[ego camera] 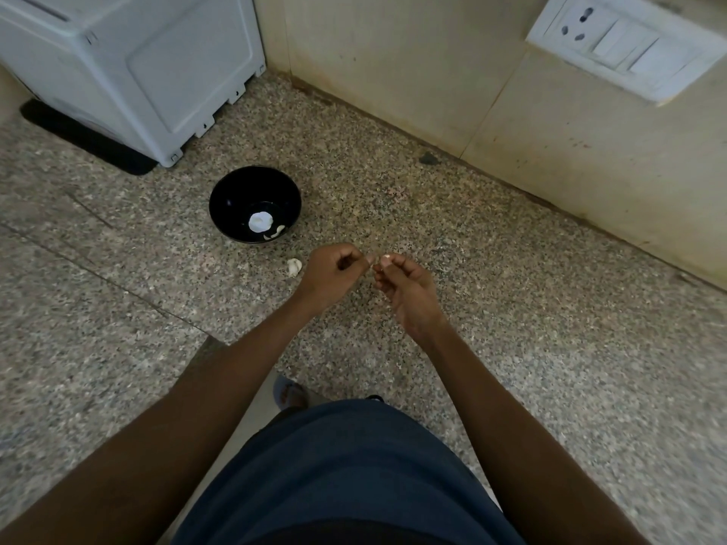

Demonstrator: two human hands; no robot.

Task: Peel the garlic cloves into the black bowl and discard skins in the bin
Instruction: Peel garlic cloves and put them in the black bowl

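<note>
both hands meet fingertip to fingertip, left hand and right hand curled, forearms outstretched.

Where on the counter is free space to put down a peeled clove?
Free: the counter right of both hands, up to the wall, and the stretch left of the black bowl. Crowded: between bowl, loose garlic piece, left hand and right hand.
</note>
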